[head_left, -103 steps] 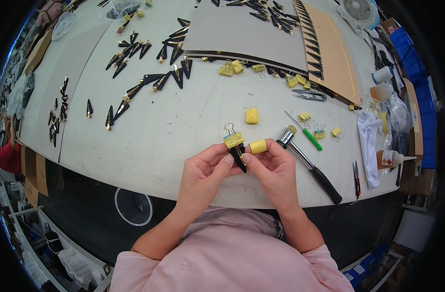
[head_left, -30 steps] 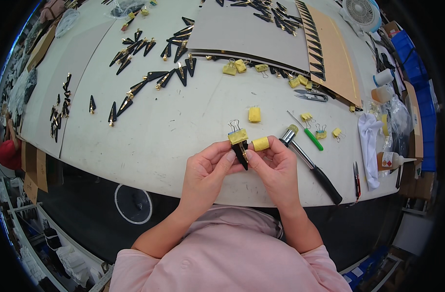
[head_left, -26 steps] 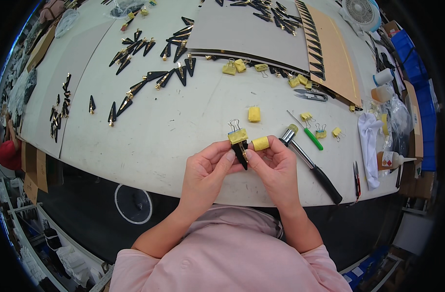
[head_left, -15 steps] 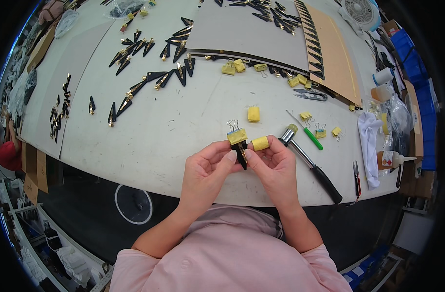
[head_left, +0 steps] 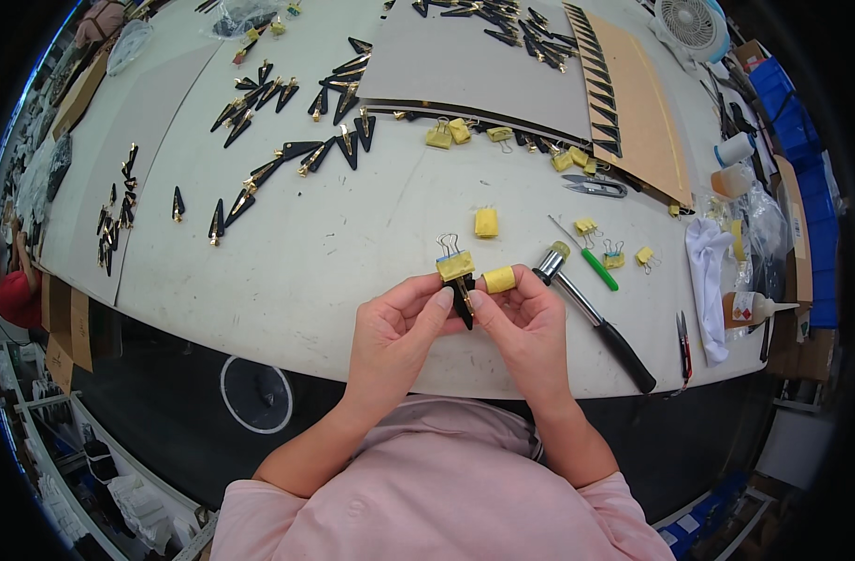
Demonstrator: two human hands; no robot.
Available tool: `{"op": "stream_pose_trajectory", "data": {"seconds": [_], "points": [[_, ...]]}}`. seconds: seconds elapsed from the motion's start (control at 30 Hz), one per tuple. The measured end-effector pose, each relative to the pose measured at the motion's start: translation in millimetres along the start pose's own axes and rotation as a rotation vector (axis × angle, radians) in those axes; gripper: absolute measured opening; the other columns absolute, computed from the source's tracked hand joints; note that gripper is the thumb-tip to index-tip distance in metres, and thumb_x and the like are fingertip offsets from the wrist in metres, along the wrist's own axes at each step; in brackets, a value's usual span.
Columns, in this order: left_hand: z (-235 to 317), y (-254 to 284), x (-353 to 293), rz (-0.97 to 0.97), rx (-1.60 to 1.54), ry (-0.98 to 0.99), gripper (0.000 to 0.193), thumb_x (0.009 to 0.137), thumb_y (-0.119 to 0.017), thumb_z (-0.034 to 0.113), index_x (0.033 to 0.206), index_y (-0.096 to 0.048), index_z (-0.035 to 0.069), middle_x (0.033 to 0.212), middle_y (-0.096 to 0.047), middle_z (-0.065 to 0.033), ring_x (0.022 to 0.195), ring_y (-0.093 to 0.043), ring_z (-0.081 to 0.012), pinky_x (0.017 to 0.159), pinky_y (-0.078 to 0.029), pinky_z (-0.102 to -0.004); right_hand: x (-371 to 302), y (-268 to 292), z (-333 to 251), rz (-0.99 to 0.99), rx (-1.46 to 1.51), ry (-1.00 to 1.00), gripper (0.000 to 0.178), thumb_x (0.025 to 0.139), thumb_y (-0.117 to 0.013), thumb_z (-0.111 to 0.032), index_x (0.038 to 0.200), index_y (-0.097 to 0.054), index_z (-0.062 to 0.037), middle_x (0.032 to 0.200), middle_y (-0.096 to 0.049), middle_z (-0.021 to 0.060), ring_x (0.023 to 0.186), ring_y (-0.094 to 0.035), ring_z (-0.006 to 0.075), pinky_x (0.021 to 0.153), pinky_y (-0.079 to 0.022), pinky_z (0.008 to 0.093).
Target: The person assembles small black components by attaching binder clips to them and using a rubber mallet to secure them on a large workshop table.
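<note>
Between both hands, close to the table's near edge, is a black, triangular hair clip (head_left: 464,307) with a gold metal part, its pointed end toward me. A binder clip (head_left: 455,266) wrapped in yellow tape grips its wide end, wire handles pointing away. My left hand (head_left: 390,332) pinches the hair clip from the left with thumb and fingers. From the right, my right hand (head_left: 525,327) presses its thumb against the gold part. Yellow tape (head_left: 499,280) wraps a finger of that hand. A mallet (head_left: 586,313) lies just right of it.
On the table (head_left: 306,280) lie a yellow-taped piece (head_left: 485,222), a green-handled awl (head_left: 599,268), thread snips (head_left: 596,187) and a tipped glue bottle (head_left: 750,309). Several black hair clips (head_left: 250,192) are scattered far left. Grey board (head_left: 474,70) and brown board (head_left: 638,112) lie at the back.
</note>
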State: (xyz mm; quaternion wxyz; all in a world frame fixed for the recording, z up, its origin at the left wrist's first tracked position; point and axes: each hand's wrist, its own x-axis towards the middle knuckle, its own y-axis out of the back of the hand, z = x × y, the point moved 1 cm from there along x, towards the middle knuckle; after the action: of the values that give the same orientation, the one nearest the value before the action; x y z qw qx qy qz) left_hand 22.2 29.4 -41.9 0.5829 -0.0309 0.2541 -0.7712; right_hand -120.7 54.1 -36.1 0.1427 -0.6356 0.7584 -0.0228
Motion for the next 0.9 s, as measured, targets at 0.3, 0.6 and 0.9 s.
{"op": "stream_pose_trajectory", "data": {"seconds": [0.3, 0.6, 0.9], "points": [[0.5, 0.1, -0.4, 0.006, -0.001, 0.012, 0.03, 0.095, -0.057, 0.008, 0.12, -0.057, -0.009, 0.108, -0.066, -0.0133, 0.096, -0.064, -0.0141, 0.081, -0.057, -0.0268, -0.8, 0.0, 0.8, 0.0, 0.014, 0.002, 0.008, 0.089, -0.063, -0.003, 0.094, -0.058, 0.0001, 0.09, -0.065, 0.0034, 0.08, -0.061, 0.0057, 0.073, -0.052, 0.021], [-0.6, 2.1, 0.0, 0.009, 0.019, 0.015, 0.029, 0.096, -0.057, 0.009, 0.118, -0.058, -0.01, 0.107, -0.066, -0.0134, 0.094, -0.065, -0.0141, 0.078, -0.057, -0.027, -0.8, 0.1, -0.3, -0.016, 0.013, -0.005, 0.008, 0.089, -0.063, -0.002, 0.095, -0.058, 0.0, 0.089, -0.064, 0.0026, 0.08, -0.061, 0.0054, 0.072, -0.051, 0.0206], [0.8, 4.9, -0.4, 0.003, -0.036, 0.049, 0.03, 0.099, -0.049, 0.012, 0.119, -0.057, -0.01, 0.107, -0.065, -0.0135, 0.096, -0.066, -0.0175, 0.082, -0.057, -0.0291, -0.5, -0.1, -1.4, -0.015, 0.005, -0.022, 0.008, 0.089, -0.064, -0.002, 0.096, -0.059, -0.0001, 0.089, -0.064, 0.0019, 0.079, -0.06, 0.0045, 0.072, -0.051, 0.0199]]}}
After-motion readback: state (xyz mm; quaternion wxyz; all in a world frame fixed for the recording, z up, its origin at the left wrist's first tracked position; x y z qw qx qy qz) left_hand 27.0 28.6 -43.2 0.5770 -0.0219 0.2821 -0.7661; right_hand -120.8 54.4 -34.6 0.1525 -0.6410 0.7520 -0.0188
